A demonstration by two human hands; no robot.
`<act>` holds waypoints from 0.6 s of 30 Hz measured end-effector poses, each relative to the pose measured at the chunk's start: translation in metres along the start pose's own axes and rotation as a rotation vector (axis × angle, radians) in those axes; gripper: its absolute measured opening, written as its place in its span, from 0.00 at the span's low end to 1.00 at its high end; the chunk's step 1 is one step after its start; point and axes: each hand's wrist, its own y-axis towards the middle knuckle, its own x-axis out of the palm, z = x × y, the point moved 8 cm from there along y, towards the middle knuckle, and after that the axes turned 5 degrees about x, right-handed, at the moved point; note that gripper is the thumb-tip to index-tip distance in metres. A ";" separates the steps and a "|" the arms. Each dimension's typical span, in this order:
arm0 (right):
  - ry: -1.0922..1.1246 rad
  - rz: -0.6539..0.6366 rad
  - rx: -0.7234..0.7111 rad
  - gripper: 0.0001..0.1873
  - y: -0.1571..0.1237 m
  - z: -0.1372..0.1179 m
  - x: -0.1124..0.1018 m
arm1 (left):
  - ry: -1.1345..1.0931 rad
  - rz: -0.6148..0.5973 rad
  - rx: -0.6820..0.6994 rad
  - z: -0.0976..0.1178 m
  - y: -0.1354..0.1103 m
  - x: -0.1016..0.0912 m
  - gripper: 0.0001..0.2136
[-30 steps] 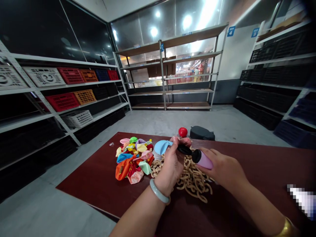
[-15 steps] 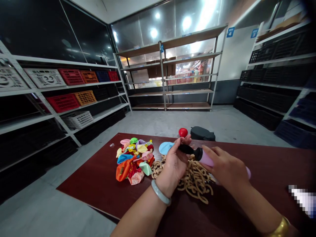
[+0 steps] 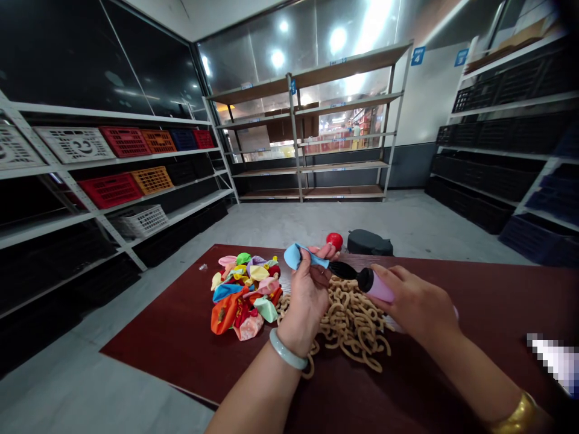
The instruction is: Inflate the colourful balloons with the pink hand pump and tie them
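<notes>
Several coloured crates (image 3: 111, 190) stand on shelving well to the left of the heap of tan curled pieces (image 3: 355, 319). Just left of that heap, a pile of limp, many-coloured balloons (image 3: 246, 295) lies on the dark red table (image 3: 163, 331). Above the heap's left side, the left hand (image 3: 310, 295), wearing a pale bangle (image 3: 284, 355), pinches a light blue balloon (image 3: 294, 256) whose neck meets a black nozzle (image 3: 344, 270); I cannot tell whether the tip is inside. Beyond the heap are a round red object (image 3: 334, 241) and, to its right, a dark grey one. Just right of the heap, the right hand (image 3: 420, 301) is wrapped around the lilac tube (image 3: 380, 288) bearing that nozzle.
</notes>
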 end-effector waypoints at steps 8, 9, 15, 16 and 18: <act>0.039 -0.111 0.051 0.29 0.002 -0.006 -0.001 | 0.105 0.018 0.123 0.011 -0.006 -0.003 0.14; 0.045 -0.114 0.057 0.29 0.002 -0.006 0.000 | 0.115 -0.012 0.116 0.011 -0.008 0.000 0.16; 0.066 -0.105 0.042 0.29 0.002 -0.008 -0.001 | 0.061 -0.080 -0.071 -0.008 -0.017 0.012 0.16; 0.063 -0.106 0.033 0.30 0.002 -0.009 0.000 | 0.035 -0.075 -0.095 -0.012 -0.017 0.011 0.13; 0.068 -0.110 0.013 0.29 0.001 -0.011 0.002 | -0.021 -0.053 -0.122 -0.016 -0.016 0.008 0.10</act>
